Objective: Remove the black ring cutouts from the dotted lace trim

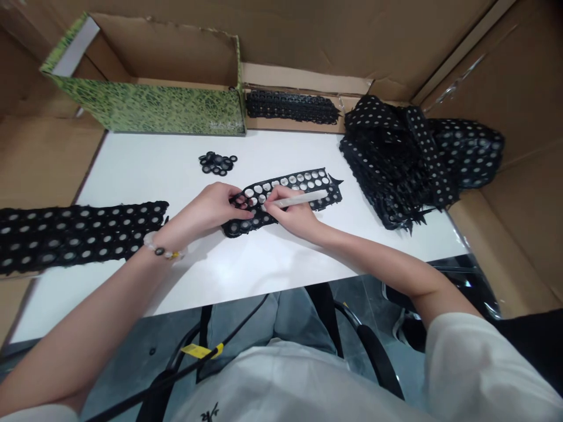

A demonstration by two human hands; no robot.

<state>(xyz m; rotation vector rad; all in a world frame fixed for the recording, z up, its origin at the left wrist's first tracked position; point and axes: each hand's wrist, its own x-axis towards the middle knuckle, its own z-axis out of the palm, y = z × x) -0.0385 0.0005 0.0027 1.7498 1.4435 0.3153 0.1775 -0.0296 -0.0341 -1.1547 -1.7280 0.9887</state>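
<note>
A black rubber-like strip with rows of round holes (323,176) lies on the white tabletop before me. Several holes along its far rows are open and show white, while the nearer rows hold dark rings with pale centres. My left hand (217,205) grips the strip's left end, thumb and fingers closed around its edge. In my right hand (292,214) is a white pen-shaped tool (303,199), pinched with its tip down at the strip near my left fingers. The tip itself is hidden by my fingers. Just beyond my left hand lies a pile of small black rings (216,163).
A green-patterned open box (167,108) stands at the back left. Beside it a black strip stack (290,106) lies on cardboard. A heap of dotted black sheets (396,152) fills the right; another dotted strip (79,234) lies left. Cardboard walls (343,35) surround the white table (211,269).
</note>
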